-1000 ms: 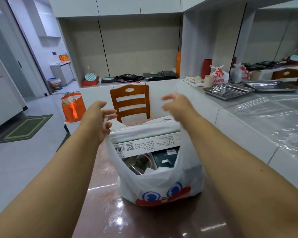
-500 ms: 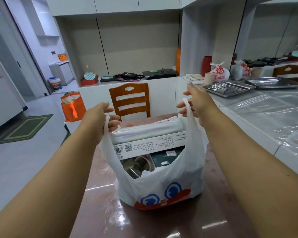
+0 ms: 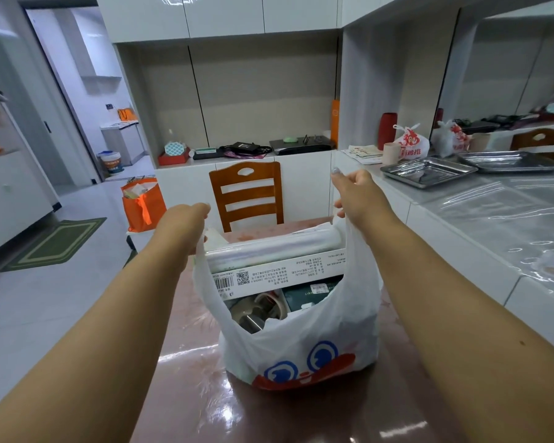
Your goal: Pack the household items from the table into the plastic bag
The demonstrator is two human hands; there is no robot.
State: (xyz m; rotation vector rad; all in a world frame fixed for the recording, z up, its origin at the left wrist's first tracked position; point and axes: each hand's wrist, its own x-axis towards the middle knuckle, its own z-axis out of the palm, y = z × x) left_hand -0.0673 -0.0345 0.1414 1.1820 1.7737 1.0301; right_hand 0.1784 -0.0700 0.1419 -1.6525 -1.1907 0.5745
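White cabinets wrap this kitchen, and down the middle runs the glossy reddish table (image 3: pixel 186 394) where all the action sits. Far left on the floor, a green mat (image 3: pixel 56 243) and an orange tote (image 3: pixel 143 203), neither one in play. Moving in, the left hand (image 3: pixel 181 230) is curled round the bag's left handle, fingers closed over the thin plastic strap. Dead centre, the plastic bag (image 3: pixel 301 346) stands on the table, white with a blue-eyed cartoon face, mouth pulled wide. And look inside: a long white box (image 3: pixel 279 276) with a barcode lies across the top, a roll of clear film (image 3: pixel 275 247) rests on it and pokes past the rim, and lower down a metal cup (image 3: pixel 256 314) and a dark green packet (image 3: pixel 311 294). Behind it, a wooden chair (image 3: pixel 247 193). On the right, the right hand (image 3: pixel 357 195) pinches the other handle, drawing it up and outward; thumb and fingertips are closed on the strap, though exactly how they meet I cannot tell. Further right, steel trays (image 3: pixel 429 172) on the counter, well apart from the bag.

Progress call: packing looks essentially finished, since no loose item shows on the visible table. What seems left is gathering the two handles together, maybe tucking that roll in.
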